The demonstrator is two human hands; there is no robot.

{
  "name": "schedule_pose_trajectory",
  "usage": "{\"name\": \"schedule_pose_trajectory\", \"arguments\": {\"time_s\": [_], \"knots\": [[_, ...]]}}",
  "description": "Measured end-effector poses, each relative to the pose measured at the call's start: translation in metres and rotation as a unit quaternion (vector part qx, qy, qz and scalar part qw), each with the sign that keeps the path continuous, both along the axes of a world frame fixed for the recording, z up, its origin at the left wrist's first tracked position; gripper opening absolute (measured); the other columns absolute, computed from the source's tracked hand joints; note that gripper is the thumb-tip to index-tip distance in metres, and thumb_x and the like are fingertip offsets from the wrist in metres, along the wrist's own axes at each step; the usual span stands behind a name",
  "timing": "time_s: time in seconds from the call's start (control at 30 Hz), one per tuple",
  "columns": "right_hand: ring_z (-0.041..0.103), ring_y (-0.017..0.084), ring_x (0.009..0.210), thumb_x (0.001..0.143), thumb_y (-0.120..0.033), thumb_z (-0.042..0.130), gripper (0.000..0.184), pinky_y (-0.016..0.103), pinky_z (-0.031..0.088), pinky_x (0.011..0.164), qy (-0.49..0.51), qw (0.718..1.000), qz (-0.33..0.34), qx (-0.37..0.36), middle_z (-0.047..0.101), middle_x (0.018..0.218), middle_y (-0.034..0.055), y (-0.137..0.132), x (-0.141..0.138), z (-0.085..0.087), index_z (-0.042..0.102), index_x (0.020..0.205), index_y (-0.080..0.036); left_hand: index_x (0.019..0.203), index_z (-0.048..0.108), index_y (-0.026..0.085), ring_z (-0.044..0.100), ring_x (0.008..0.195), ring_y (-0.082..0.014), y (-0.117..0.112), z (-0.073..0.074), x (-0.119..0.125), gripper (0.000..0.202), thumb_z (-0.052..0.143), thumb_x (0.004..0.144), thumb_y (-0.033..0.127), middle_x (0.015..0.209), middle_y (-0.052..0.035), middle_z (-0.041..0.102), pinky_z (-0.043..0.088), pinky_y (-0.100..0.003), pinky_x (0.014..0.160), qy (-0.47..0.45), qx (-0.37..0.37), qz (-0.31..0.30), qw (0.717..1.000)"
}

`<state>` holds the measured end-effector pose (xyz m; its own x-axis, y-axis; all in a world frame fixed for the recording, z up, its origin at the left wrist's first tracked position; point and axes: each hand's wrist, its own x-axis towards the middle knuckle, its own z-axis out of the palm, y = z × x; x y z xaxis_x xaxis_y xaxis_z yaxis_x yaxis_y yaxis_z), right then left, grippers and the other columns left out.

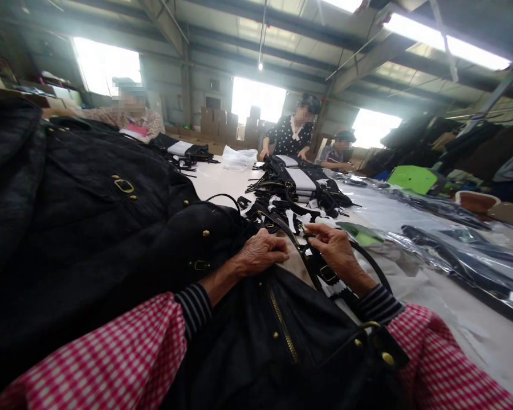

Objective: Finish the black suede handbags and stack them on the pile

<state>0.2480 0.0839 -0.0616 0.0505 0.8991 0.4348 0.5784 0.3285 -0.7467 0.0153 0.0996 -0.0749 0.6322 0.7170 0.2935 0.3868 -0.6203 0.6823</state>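
Observation:
A black handbag [239, 336] with a gold zipper [283, 323] and gold studs lies in front of me, its tan lining [297, 257] showing at the mouth. My left hand [260, 253] has its fingers curled closed at the edge of that opening. On the other side, my right hand [336, 250] pinches a small gold-coloured fitting [301, 229] between thumb and fingertips. A black strap [282, 223] passes between the hands, and a dark rounded handle [374, 265] arches behind the right wrist.
A large pile of black bags [81, 210] rises at the left. Wrapped bags [299, 176] and black-and-white straps lie ahead on the white table [461, 324]. Plastic-covered items [465, 267] lie at the right. Several people sit or stand beyond, one person [293, 134] handling bags.

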Motion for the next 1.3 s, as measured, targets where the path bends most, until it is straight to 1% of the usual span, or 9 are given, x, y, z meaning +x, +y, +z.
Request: {"name": "schedule_pose_trajectory", "arguments": {"time_s": [0.17, 0.37, 0.57, 0.73, 0.83, 0.97, 1.17, 1.23, 1.3], "knots": [[0.052, 0.013, 0.058, 0.073, -0.024, 0.061, 0.042, 0.028, 0.043, 0.054, -0.04, 0.999, 0.003, 0.014, 0.074, 0.094, 0.0065, -0.003, -0.003, 0.002, 0.075, 0.111, -0.015, 0.081, 0.073, 0.023, 0.046, 0.098, -0.0216, 0.001, 0.0, 0.0, 0.014, 0.064, 0.087, 0.033, 0.078, 0.0003, 0.062, 0.033, -0.029, 0.084, 0.015, -0.001, -0.004, 1.0], [0.051, 0.014, 0.057, 0.076, -0.023, 0.059, 0.038, 0.028, 0.041, 0.055, -0.083, 0.996, 0.0, 0.029, 0.07, 0.077, 0.0025, -0.003, -0.008, -0.001, 0.075, 0.109, -0.018, 0.08, 0.072, 0.023, 0.047, 0.097, -0.021, 0.001, 0.003, -0.001, 0.014, 0.064, 0.087, 0.032, 0.078, 0.001, 0.063, 0.034, -0.03, 0.084, 0.025, -0.005, -0.005, 1.0], [0.052, 0.014, 0.059, 0.078, -0.023, 0.059, 0.04, 0.029, 0.043, 0.057, -0.088, 0.996, 0.006, 0.027, 0.074, 0.09, 0.0057, -0.004, -0.014, -0.003, 0.073, 0.115, -0.016, 0.081, 0.073, 0.023, 0.048, 0.096, -0.0207, 0.001, 0.001, 0.001, 0.016, 0.063, 0.087, 0.033, 0.078, 0.001, 0.064, 0.035, -0.03, 0.085, 0.017, -0.003, 0.004, 1.0], [0.056, 0.015, 0.063, 0.078, -0.026, 0.063, 0.029, 0.029, 0.045, 0.061, -0.063, 0.998, 0.03, 0.009, 0.074, 0.09, 0.0049, -0.007, -0.019, -0.005, 0.075, 0.103, -0.017, 0.082, 0.075, 0.023, 0.049, 0.098, -0.0212, 0.0, -0.001, 0.002, 0.016, 0.063, 0.085, 0.033, 0.079, 0.0001, 0.065, 0.036, -0.031, 0.087, 0.003, -0.014, 0.025, 1.0], [0.061, 0.017, 0.069, 0.074, -0.026, 0.067, 0.023, 0.03, 0.048, 0.065, -0.025, 0.999, 0.042, -0.014, 0.074, 0.087, 0.0052, -0.01, -0.022, -0.001, 0.076, 0.093, -0.017, 0.082, 0.075, 0.023, 0.05, 0.099, -0.0221, -0.001, 0.0, 0.002, 0.015, 0.064, 0.084, 0.033, 0.08, -0.0006, 0.065, 0.037, -0.031, 0.086, 0.002, -0.017, 0.032, 0.999], [0.063, 0.019, 0.073, 0.069, -0.027, 0.073, 0.015, 0.031, 0.049, 0.069, 0.033, 0.995, 0.066, -0.063, 0.074, 0.078, 0.0047, -0.013, -0.022, 0.012, 0.078, 0.079, -0.017, 0.079, 0.074, 0.023, 0.051, 0.099, -0.0224, -0.001, 0.001, 0.002, 0.013, 0.065, 0.083, 0.032, 0.078, 0.0002, 0.066, 0.038, -0.03, 0.085, 0.004, -0.021, 0.044, 0.999], [0.056, 0.014, 0.062, 0.068, -0.025, 0.072, 0.019, 0.027, 0.045, 0.06, 0.046, 0.982, 0.108, -0.146, 0.072, 0.073, 0.0026, -0.014, -0.009, 0.023, 0.081, 0.081, -0.016, 0.083, 0.075, 0.023, 0.054, 0.097, -0.0213, -0.003, -0.001, 0.005, 0.012, 0.066, 0.083, 0.031, 0.084, -0.0004, 0.064, 0.04, -0.029, 0.082, -0.005, -0.036, 0.082, 0.996], [0.055, 0.013, 0.06, 0.067, -0.024, 0.07, 0.018, 0.027, 0.044, 0.059, 0.035, 0.983, 0.111, -0.14, 0.072, 0.073, 0.0023, -0.014, -0.007, 0.023, 0.08, 0.079, -0.016, 0.085, 0.074, 0.023, 0.054, 0.093, -0.0201, -0.006, -0.001, 0.006, 0.011, 0.066, 0.084, 0.03, 0.089, -0.0007, 0.065, 0.041, -0.03, 0.082, -0.021, -0.025, 0.102, 0.994], [0.055, 0.014, 0.059, 0.068, -0.025, 0.07, 0.016, 0.027, 0.043, 0.057, 0.006, 0.987, 0.112, -0.115, 0.071, 0.071, 0.0018, -0.013, -0.01, 0.025, 0.079, 0.077, -0.016, 0.081, 0.072, 0.022, 0.053, 0.096, -0.0199, -0.008, 0.0, 0.006, 0.008, 0.066, 0.084, 0.026, 0.101, -0.0002, 0.069, 0.041, -0.031, 0.087, -0.043, 0.019, 0.092, 0.995]]}}
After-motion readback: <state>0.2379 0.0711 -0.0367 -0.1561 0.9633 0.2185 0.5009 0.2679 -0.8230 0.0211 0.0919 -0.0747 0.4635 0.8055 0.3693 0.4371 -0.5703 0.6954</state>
